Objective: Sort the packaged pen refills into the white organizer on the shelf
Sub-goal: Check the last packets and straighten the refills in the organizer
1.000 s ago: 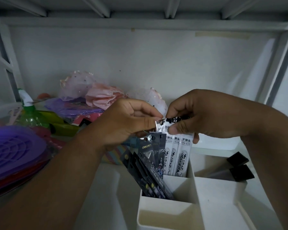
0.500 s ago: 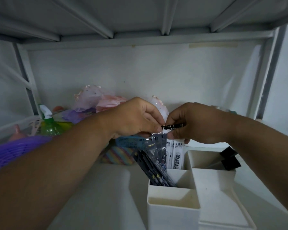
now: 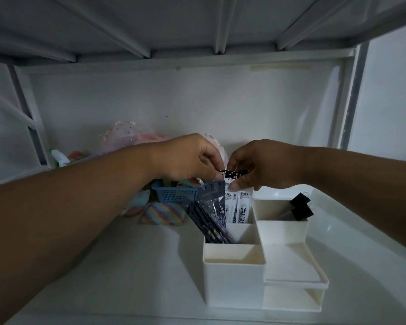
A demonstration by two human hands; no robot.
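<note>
**Refill packs held at top edge over rear-left compartment**

Both hands meet above the white plastic multi-compartment organizer (image 3: 263, 266) on the white shelf (image 3: 117, 277). Right hand (image 3: 260, 165): thumb and forefinger closed in a pinch on the top header of the white printed refill packs (image 3: 243, 207). Left hand (image 3: 192, 158): fingers curled, tips at the same header from the left side and close to the tops of the dark glossy refill packs (image 3: 211, 214); which pack it actually grips cannot be told

Position: white packs stand nearly upright, long axis vertical, lower ends inside the rear-left compartment. Dark packs sit in the compartment just in front, leaning back and left, tops touching or overlapping the white packs' left edge

Key relation: packs hang directly below the fingertips, so the likely remaining move is straight down along their long axis. Right hand has the clearer hold and lies nearer. Risk (judgement): the leaning dark packs may snag the white ones

Also on shelf: blue perforated plastic basket (image 3: 174, 193), rainbow-striped pouch (image 3: 162, 214), two black clips (image 3: 299, 207) in the rear-right compartment
</note>
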